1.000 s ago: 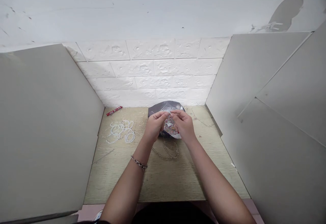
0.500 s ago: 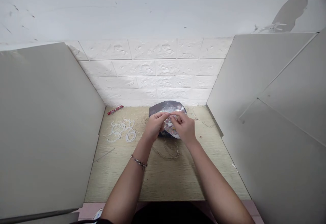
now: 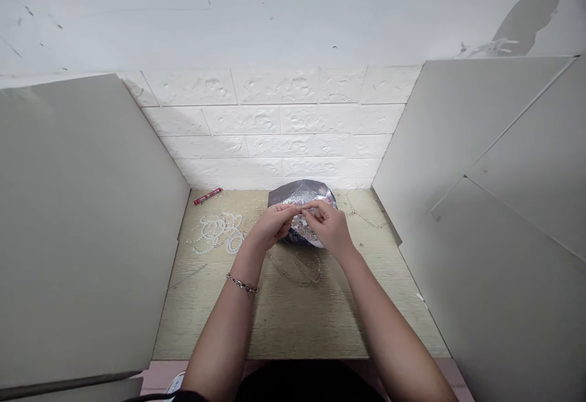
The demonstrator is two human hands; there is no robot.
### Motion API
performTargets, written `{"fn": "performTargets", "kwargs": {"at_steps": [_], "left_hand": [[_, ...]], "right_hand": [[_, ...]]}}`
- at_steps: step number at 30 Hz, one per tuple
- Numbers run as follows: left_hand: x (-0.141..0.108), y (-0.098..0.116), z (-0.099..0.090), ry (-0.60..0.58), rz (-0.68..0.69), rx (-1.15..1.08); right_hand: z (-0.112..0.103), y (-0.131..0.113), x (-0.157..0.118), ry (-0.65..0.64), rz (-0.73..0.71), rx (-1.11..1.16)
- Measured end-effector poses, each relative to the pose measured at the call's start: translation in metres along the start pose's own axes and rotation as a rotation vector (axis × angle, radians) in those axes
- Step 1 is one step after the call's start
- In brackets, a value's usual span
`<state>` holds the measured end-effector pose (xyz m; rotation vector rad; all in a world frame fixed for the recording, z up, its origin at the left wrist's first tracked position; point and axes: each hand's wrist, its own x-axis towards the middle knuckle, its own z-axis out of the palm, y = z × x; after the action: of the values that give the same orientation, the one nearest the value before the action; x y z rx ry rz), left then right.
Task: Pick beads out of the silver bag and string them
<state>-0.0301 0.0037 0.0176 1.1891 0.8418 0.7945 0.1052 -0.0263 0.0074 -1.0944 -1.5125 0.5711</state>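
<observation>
My left hand (image 3: 273, 226) and my right hand (image 3: 329, 226) meet fingertip to fingertip above an opened silvery bag (image 3: 300, 192). Small multicoloured beads (image 3: 304, 226) show in the bag, partly covered by my hands. Both hands are closed in a pinch with thumb and forefinger. Whatever lies between the fingertips is too small to make out. Below my hands, a looped strand of pale clear beads (image 3: 297, 282) rests on the table (image 3: 311, 329); its upper left end runs behind my left hand.
Left of my hands lie several loops of white beads (image 3: 215, 229). A narrow red packet (image 3: 207, 196) is at the back left, and a thin needle-like rod (image 3: 188, 276) near the left edge. A fine thread (image 3: 366, 218) lies right of the bag. Grey panels flank the table.
My left hand has shifted slightly left and turned flatter, its wrist and bracelet moving left and up. My right hand stays almost in place, still pinching beside it.
</observation>
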Motion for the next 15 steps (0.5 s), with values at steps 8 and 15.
{"fn": "performTargets", "kwargs": {"at_steps": [8,15], "left_hand": [[-0.0009,0.0045,0.0046,-0.004,-0.009,-0.163],[-0.0006,0.0061,0.0025,-0.026,-0.006,-0.296]], "right_hand": [[0.0019,0.0072,0.0054,0.049,0.278,0.458],[0.0023,0.0061,0.0085,0.038,0.473,0.936]]}}
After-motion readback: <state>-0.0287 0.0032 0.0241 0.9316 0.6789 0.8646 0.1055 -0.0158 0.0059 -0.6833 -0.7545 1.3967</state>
